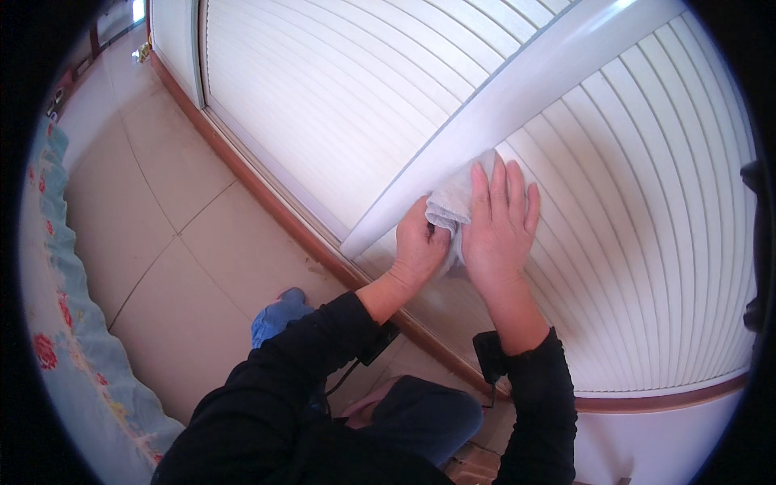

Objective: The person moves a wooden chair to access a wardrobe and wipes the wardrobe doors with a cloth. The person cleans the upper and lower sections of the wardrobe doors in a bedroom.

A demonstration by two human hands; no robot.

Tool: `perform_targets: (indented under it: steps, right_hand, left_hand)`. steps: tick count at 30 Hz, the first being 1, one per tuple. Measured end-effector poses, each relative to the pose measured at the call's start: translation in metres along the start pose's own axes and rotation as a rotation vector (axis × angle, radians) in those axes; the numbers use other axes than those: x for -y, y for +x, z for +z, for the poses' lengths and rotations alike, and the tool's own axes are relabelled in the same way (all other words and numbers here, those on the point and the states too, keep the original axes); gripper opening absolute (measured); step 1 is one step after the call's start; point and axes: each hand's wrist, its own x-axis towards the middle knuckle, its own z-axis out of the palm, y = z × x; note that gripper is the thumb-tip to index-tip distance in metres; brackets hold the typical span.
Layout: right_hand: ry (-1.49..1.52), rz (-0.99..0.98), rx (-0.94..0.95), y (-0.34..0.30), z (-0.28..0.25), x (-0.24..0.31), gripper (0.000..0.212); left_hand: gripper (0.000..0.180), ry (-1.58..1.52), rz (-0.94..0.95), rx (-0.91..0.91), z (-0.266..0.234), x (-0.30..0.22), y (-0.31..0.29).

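A grey-white cloth (454,197) is bunched against a white slatted door panel (630,218), at the lower end of a smooth white upright strip (477,133). My left hand (420,249) is closed on the cloth's near left side, its fingers curled into the folds. Flat beside it lies my right hand (503,230), with fingers stretched out and slightly spread. Its left edge and palm press on the cloth, and the fingertips point up the panel. Part of the cloth is hidden beneath both hands.
A second slatted panel (339,89) stands to the left. Along the panels' foot runs a reddish-brown sill (267,206). Beige floor tiles (153,194) spread to the left, bordered by a blue floral fabric (97,347). My bent knee (428,412) is close below my arms.
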Motion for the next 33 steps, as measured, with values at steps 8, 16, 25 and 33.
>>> perform_targets:
  steps: [8, 16, 25, 33]
  right_hand:
    - [-0.12, 0.176, 0.307, -0.065, -0.03, -0.028, 0.061]
    - [0.114, 0.211, 0.233, -0.073, -0.027, -0.025, 0.067]
    - [0.445, 0.198, 0.116, -0.087, -0.005, 0.013, 0.069]
    - [0.304, 0.219, -0.104, -0.103, 0.027, -0.02, 0.054]
  left_hand:
    - [0.037, 0.137, 0.085, 0.246, 0.005, 0.0, -0.012]
    - [0.046, 0.265, 0.348, 0.374, 0.013, -0.007, -0.029]
    - [0.032, -0.298, -0.259, 0.386, -0.007, -0.008, -0.004]
    - [0.043, -0.277, -0.226, 0.502, 0.003, -0.015, 0.004]
